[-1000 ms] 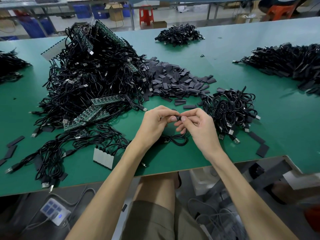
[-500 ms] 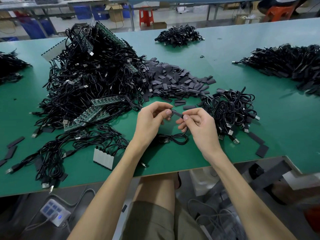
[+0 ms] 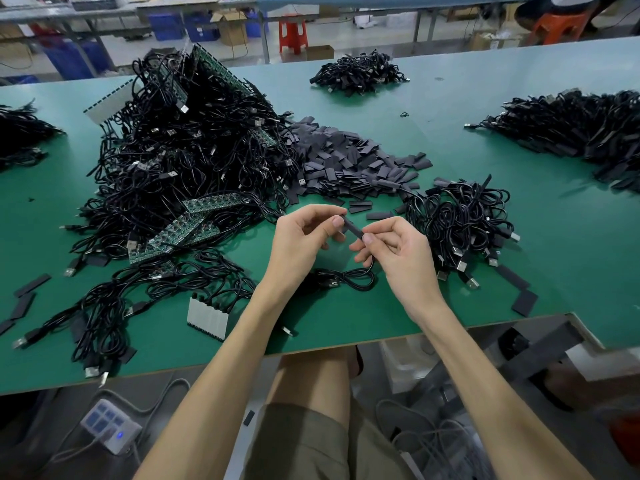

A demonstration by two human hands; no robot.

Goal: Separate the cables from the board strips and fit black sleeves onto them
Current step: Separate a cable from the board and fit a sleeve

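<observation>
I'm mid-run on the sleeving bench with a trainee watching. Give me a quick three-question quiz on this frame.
1. True or false: the left hand and right hand hold one black sleeve between them, off the table.
2. The heap of loose sleeves lies: A) beyond the hands; B) on the floor; C) on the person's lap.
3. Fill in: the cable looped on the table hangs from the ___ hand.
Key: 1 true; 2 A; 3 right.

Bright, even overhead light (soft shadows); wide-angle edges bend.
</observation>
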